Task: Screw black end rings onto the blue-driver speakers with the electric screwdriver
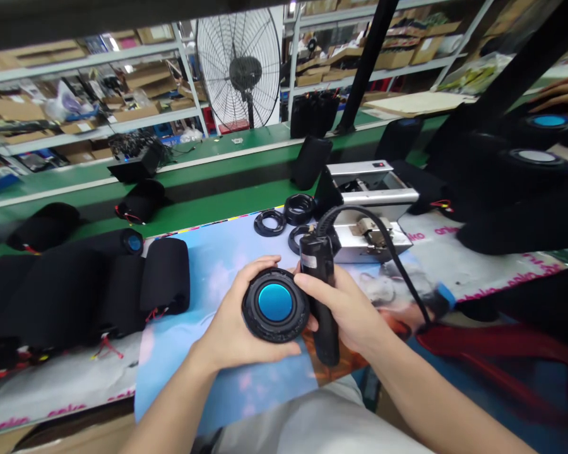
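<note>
My left hand (231, 321) is wrapped round a black round speaker (251, 315), whose shiny blue centre disc faces up at me. My right hand (353, 306) grips a black corded hand tool (325, 334), its thick cable leaving the upper end and curving down to the right. The tool stands close beside the speaker's right side, and my right fingertips are at the speaker's rim. What the tool's working end looks like is hidden. Several black rings (270, 223) lie beyond my hands on the blue printed mat (203, 252).
A metal machine with an open top (373, 205) stands behind my right hand. Black cloth-covered cylinders (165, 275) with coloured wires line the left side. A green conveyor (227, 189) crosses behind. Another person's hand (565, 93) is at the far right. A large fan (239, 69) stands beyond.
</note>
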The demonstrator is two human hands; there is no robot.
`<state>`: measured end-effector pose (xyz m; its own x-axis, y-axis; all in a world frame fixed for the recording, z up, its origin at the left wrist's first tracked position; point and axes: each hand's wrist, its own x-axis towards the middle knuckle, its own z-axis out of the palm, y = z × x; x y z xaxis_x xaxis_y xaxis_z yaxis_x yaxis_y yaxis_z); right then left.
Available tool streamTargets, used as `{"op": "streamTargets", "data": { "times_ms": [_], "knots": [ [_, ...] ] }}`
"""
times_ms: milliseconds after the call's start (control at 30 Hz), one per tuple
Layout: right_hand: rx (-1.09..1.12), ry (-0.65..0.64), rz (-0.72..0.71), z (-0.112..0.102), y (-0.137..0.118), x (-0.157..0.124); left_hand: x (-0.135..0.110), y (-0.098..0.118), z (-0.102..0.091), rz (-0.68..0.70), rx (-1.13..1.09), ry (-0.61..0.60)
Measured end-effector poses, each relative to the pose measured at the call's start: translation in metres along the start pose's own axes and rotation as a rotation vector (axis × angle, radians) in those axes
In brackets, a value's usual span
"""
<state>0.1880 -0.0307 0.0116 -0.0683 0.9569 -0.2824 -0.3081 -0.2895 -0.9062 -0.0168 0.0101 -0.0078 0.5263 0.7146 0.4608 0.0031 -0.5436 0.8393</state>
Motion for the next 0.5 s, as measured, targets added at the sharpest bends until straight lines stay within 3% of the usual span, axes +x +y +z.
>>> {"op": "streamTargets", "data": {
  "times_ms": [167, 300, 500],
  "knots": [
    [-0.037, 0.043, 0.015, 0.006, 0.001, -0.001, 0.001, 0.012, -0.001, -0.078, 0.007, 0.001],
    [-0.084, 0.090, -0.013, -0.008, -0.005, -0.006, -0.004, 0.011, 0.005, 0.018, 0.075, 0.055],
    [-0.349, 0.434, -0.149, -0.050, -0.038, -0.021, -0.005, -0.004, 0.005, 0.128, 0.169, 0.085]
  ]
}}
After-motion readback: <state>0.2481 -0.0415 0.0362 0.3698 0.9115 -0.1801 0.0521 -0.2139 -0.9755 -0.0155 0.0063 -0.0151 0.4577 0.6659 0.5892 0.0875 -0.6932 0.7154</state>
